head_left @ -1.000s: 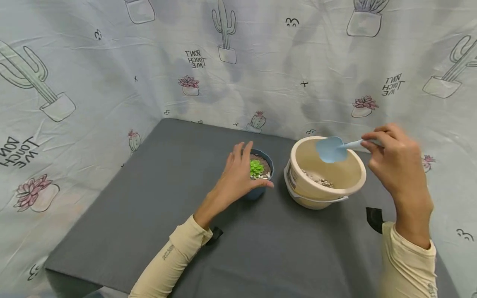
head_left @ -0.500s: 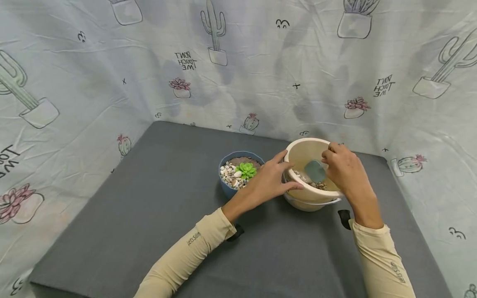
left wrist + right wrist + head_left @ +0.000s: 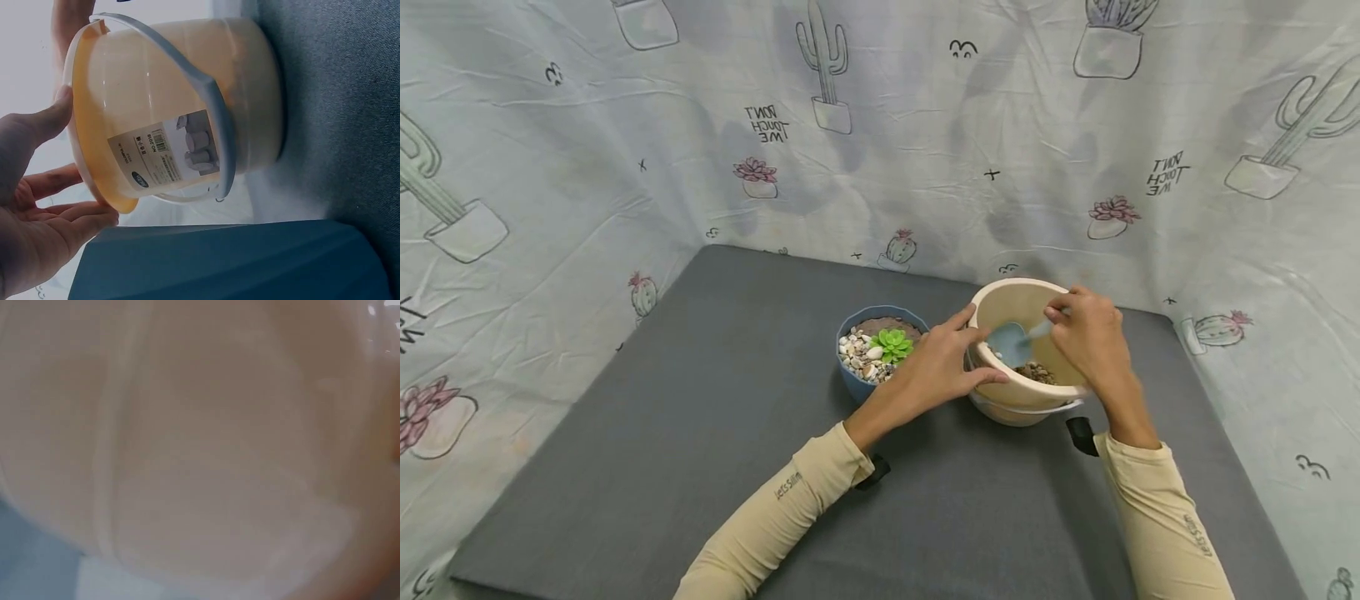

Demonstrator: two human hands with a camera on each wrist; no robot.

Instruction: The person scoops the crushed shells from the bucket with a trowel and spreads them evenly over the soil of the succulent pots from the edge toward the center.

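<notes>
My right hand grips the handle of a light blue trowel, its blade down inside a cream bucket. Brown and pale pebbles lie in the bottom of the bucket. My left hand rests at the bucket's left rim. In the left wrist view, the thumb and outstretched fingers of that hand touch the rim, spread apart. Only a blurred bucket wall fills most of the right wrist view; the trowel is hidden there.
Just left of the bucket stands a blue pot with a green succulent, white pebbles and brown soil. Both sit on a grey table. A cactus-print cloth hangs behind. The bucket's grey handle hangs down its side.
My right hand has lowered the trowel into the bucket, and its blade has moved left among the pebbles. My left hand has moved right from the pot to the bucket's rim.
</notes>
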